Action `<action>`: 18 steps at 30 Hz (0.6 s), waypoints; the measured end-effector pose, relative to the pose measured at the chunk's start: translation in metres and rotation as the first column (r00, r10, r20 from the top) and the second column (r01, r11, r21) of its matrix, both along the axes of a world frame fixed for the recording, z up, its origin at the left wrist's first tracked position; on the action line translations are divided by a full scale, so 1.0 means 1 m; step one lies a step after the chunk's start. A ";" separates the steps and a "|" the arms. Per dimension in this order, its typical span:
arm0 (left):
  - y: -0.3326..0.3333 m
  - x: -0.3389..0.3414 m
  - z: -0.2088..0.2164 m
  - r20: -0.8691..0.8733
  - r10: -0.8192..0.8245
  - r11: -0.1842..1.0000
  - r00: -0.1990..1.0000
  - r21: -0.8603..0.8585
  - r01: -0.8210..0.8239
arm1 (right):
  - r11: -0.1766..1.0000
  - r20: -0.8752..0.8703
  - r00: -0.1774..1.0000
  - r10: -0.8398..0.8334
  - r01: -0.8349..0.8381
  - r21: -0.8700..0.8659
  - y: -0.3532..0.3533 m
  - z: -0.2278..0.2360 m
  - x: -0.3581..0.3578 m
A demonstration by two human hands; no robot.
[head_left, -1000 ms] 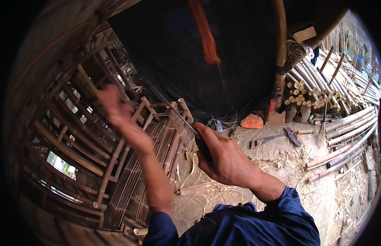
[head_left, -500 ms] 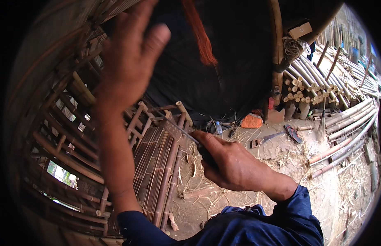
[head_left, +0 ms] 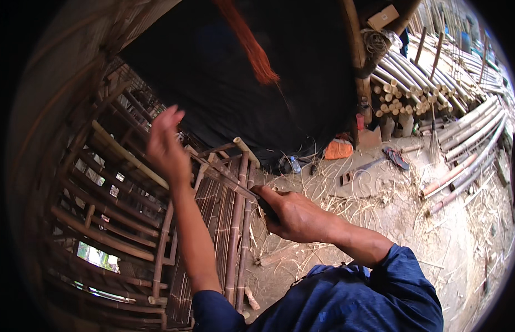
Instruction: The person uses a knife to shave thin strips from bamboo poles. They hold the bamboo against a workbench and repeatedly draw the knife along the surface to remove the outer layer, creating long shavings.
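Observation:
My right hand (head_left: 296,216) is wrapped round the black handle of a handsaw (head_left: 235,182). Its long, thin blade slants up and left over the end of a bamboo bench (head_left: 213,213); I cannot tell whether it touches the bamboo. My left hand (head_left: 169,146) is raised at the bench's left, somewhat blurred, with its fingers stretched out and nothing in them. The bench has a slatted seat, brown poles along its side and a short upright post (head_left: 243,149) at its far corner.
Bamboo railings (head_left: 113,221) stand at the left, and a black sheet (head_left: 230,99) hangs behind with orange strands (head_left: 257,61). Bamboo poles (head_left: 401,91) are stacked at the right. Shavings, a flip-flop (head_left: 396,158), an orange bag (head_left: 338,148) and another saw (head_left: 360,171) lie on the ground.
My left hand has come down from high in the view, closer to the bench. My right hand and the saw have shifted slightly left and up; the whole view has turned a little.

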State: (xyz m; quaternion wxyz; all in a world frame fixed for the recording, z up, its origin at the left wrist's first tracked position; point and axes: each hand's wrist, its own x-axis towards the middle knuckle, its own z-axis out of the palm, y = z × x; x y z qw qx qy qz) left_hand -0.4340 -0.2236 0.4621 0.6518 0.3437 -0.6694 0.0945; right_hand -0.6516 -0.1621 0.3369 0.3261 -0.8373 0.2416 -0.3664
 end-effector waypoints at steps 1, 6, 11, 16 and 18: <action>0.014 0.001 -0.012 0.025 -0.009 1.000 1.000 0.000 0.009 | 1.000 0.021 1.000 -0.013 0.013 0.028 0.000 0.001 -0.004; 0.093 -0.028 -0.058 0.182 0.196 0.977 0.964 0.043 -0.207 | 0.997 0.084 0.995 0.056 -0.060 0.042 0.010 -0.013 0.008; 0.114 -0.016 -0.077 0.035 0.341 0.938 0.939 0.050 -0.343 | 0.973 0.028 0.981 0.192 -0.194 0.126 0.020 -0.020 0.015; 0.125 -0.016 -0.086 -0.047 0.305 0.952 0.951 0.033 -0.304 | 0.924 0.032 0.945 0.326 -0.325 0.199 0.017 -0.025 0.015; 0.129 -0.020 -0.089 -0.076 0.323 0.946 0.943 0.046 -0.320 | 0.899 0.068 0.928 0.367 -0.373 0.229 0.016 -0.028 0.016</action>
